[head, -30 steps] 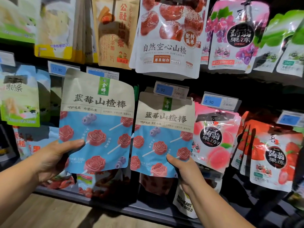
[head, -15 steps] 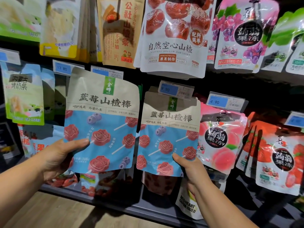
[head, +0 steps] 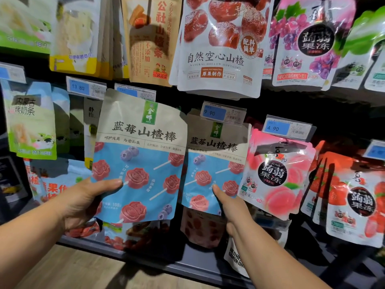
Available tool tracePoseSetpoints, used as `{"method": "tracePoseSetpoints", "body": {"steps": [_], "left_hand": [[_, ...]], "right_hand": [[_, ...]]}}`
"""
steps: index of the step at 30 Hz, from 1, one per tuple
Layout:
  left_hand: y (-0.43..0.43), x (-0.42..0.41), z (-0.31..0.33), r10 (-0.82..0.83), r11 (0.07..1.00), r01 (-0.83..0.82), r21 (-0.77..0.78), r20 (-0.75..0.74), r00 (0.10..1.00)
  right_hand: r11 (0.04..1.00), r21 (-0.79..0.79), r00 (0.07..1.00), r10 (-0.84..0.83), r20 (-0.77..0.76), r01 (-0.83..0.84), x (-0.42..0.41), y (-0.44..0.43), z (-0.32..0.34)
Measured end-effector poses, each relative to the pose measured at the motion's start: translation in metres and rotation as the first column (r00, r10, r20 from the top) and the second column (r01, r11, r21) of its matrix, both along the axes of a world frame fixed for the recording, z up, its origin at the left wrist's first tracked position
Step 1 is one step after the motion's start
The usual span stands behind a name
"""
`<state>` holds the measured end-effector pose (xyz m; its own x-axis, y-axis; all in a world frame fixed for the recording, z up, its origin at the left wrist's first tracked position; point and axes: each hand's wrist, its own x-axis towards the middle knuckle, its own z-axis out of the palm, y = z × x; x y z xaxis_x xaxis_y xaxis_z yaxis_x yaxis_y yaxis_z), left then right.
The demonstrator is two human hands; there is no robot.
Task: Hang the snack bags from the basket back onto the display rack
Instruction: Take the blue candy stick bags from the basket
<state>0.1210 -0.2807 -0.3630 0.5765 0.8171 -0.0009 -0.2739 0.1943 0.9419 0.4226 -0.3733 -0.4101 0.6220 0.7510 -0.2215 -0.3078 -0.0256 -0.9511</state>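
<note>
1. The left hand (head: 83, 203) pinches a blue hawthorn-lolly bag (head: 139, 159) at its lower left corner, thumb across the front, holding it up off the display rack (head: 291, 105)
2. The right hand (head: 231, 207) grips the lower edge of a matching bag (head: 214, 163), which sits under the 9.90 price tag (head: 223, 114); whether its hole is on a peg cannot be told
3. Held only by a corner, the left bag could sag or twist and miss its peg
4. The two bags overlap at their edges, so pushing one may knock the other loose

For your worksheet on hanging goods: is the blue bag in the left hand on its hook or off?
Off: the left hand holds the blue bag tilted, in front of the price tags.
</note>
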Motion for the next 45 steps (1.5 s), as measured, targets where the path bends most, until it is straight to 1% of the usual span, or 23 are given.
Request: {"method": "tracePoseSetpoints", "body": {"steps": [4, 8, 10, 11, 13, 14, 16, 18, 21, 23, 25, 29, 33, 36, 41, 45], "left_hand": [[-0.003, 0.007, 0.0, -0.035, 0.999, 0.035, -0.001, -0.003, 0.999], [-0.003, 0.014, -0.002, -0.096, 0.995, 0.095, -0.018, -0.009, 0.995], [-0.004, 0.019, -0.004, -0.111, 0.993, 0.111, -0.033, -0.013, 0.994], [-0.005, 0.022, -0.004, -0.12, 0.992, 0.119, -0.033, -0.022, 0.993], [-0.008, 0.03, -0.004, -0.136, 0.991, 0.135, -0.024, -0.031, 0.99], [-0.009, 0.034, -0.004, -0.145, 0.989, 0.145, -0.024, -0.035, 0.989], [-0.01, 0.043, -0.005, -0.185, 0.982, 0.183, -0.047, -0.031, 0.982], [-0.012, 0.052, -0.005, -0.239, 0.968, 0.236, -0.087, -0.019, 0.971], [-0.018, 0.067, -0.009, -0.293, 0.95, 0.289, -0.121, -0.022, 0.956], [-0.022, 0.078, -0.011, -0.31, 0.946, 0.301, -0.123, -0.06, 0.949], [-0.025, 0.089, -0.012, -0.32, 0.943, 0.307, -0.124, -0.099, 0.942], [-0.027, 0.104, -0.015, -0.327, 0.942, 0.313, -0.119, -0.126, 0.937], [-0.026, 0.114, -0.017, -0.328, 0.942, 0.315, -0.113, -0.134, 0.935], [-0.025, 0.121, -0.019, -0.309, 0.949, 0.295, -0.113, -0.141, 0.94], [-0.024, 0.124, -0.024, -0.306, 0.948, 0.284, -0.145, -0.16, 0.939], [-0.021, 0.123, -0.026, -0.316, 0.945, 0.297, -0.137, -0.153, 0.936]], "right_hand": [[0.995, -0.101, 0.998, -0.03, -0.049, 0.025, -0.004, -0.009, -0.005], [0.982, -0.189, 0.988, -0.057, -0.146, 0.029, -0.003, -0.021, -0.006], [0.967, -0.253, 0.98, -0.027, -0.198, -0.024, -0.009, -0.032, -0.002], [0.96, -0.274, 0.969, -0.005, -0.248, -0.065, -0.012, -0.038, 0.001], [0.944, -0.291, 0.943, 0.055, -0.329, -0.156, -0.018, -0.047, 0.006], [0.938, -0.285, 0.94, 0.097, -0.328, -0.196, -0.02, -0.049, 0.007], [0.938, -0.224, 0.946, 0.204, -0.253, -0.263, -0.023, -0.053, 0.011], [0.942, -0.117, 0.944, 0.299, -0.14, -0.316, -0.028, -0.059, 0.019], [0.924, 0.025, 0.924, 0.383, -0.018, -0.383, -0.033, -0.066, 0.026], [0.923, 0.081, 0.927, 0.375, 0.035, -0.376, -0.033, -0.068, 0.022], [0.944, 0.12, 0.951, 0.302, 0.059, -0.307, -0.031, -0.07, 0.016], [0.97, 0.115, 0.969, 0.195, 0.153, -0.213, -0.023, -0.074, 0.011], [0.99, 0.074, 0.957, 0.095, 0.273, -0.119, -0.017, -0.077, 0.013], [0.994, 0.06, 0.944, 0.064, 0.324, -0.088, -0.013, -0.077, 0.013], [0.995, 0.038, 0.938, 0.076, 0.339, -0.095, -0.009, -0.078, 0.006], [0.995, 0.045, 0.925, 0.061, 0.375, -0.084, -0.007, -0.075, 0.0]]}}
